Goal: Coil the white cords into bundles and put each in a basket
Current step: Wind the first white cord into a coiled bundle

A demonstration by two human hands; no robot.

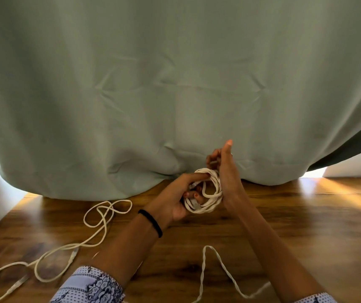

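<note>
Your left hand (175, 197) gripped the coil (205, 193), fingers thru its centre; right hand (225, 171) lay flat vs. the loops. Should've kept turns even, tail (218, 263) slack.

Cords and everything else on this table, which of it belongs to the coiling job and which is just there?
Part of the job:
coiled cord bundle, gripped by left hand, right hand against it
loose cord at left
loose cord near the front edge

Just there:
green curtain
wooden table
black wristband
No basket is in view.
</note>
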